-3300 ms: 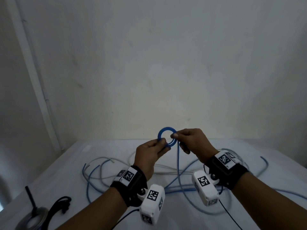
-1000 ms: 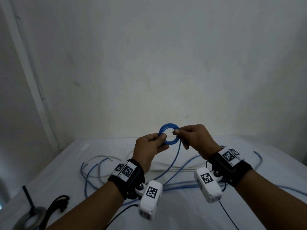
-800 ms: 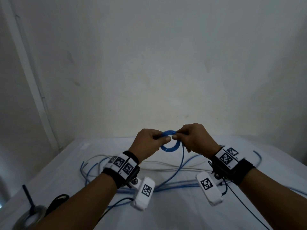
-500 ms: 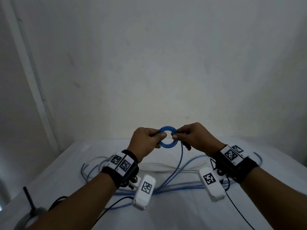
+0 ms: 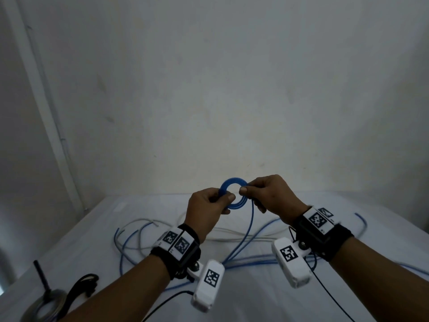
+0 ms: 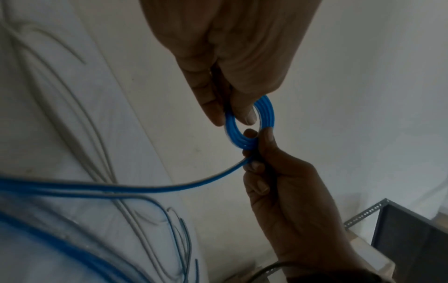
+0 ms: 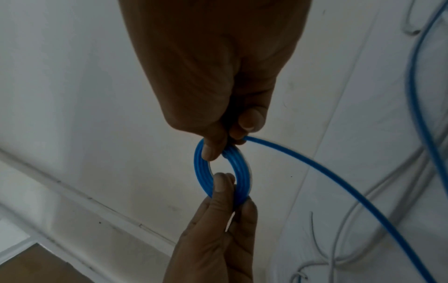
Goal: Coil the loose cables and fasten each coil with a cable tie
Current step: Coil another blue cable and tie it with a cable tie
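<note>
Nearest to us, at seven o'clock in the head view, we see a flat round metal base point(image 5: 44, 305) with a thin black post, and a shiny black cord point(image 5: 81, 284) curled up beside it. Both sit on the white table point(image 5: 232, 298), which looks smooth and soft like cloth.

A bit farther out, long thin cables lie loose in big bends on the table. The blue cables point(image 5: 246, 261) look smooth and rubbery. The grey cables point(image 5: 139, 223) are paler and lie mixed in with them.

Above those, at the middle, we hold up a small blue coil point(image 5: 232, 183). It is a neat round ring made of several turns lying side by side. Our left hand point(image 5: 206, 212) pinches the coil at eight o'clock between thumb and fingers. Our right hand point(image 5: 271, 196) pinches it at three o'clock, thumb and finger pressed together on the turns. One blue strand point(image 5: 250, 224) hangs down from under our right hand to the pile on the table.

Farthest away stands a plain white wall point(image 5: 220, 89), a little rough and spotty.
</note>
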